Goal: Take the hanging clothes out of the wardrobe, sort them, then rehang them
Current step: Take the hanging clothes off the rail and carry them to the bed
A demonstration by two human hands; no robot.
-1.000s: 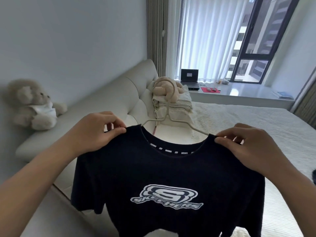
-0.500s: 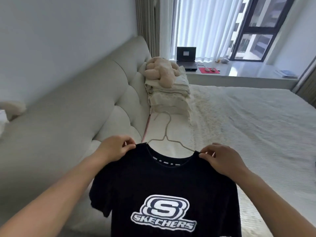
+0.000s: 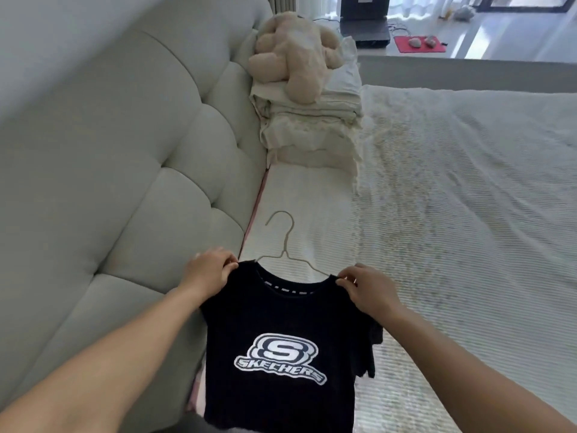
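A black T-shirt (image 3: 281, 323) with a white Skechers logo hangs on a thin pale wire hanger (image 3: 284, 245), whose hook points away from me. My left hand (image 3: 209, 270) pinches the shirt's left shoulder by the collar. At the other shoulder my right hand (image 3: 365, 289) pinches the fabric the same way. The shirt is held low over the near edge of the bed (image 3: 468, 214), and its lower hem runs out of the frame.
A padded pale headboard (image 3: 140, 151) runs along the left. Folded bedding (image 3: 309, 132) with a beige plush toy (image 3: 293, 60) on top sits at the head of the bed. Beyond are a laptop (image 3: 365, 20) and a red mat (image 3: 418, 45) on a ledge.
The shirt and both hands have dropped lower toward the bed, and my view has tilted down. Both hands keep pinching the shoulders.
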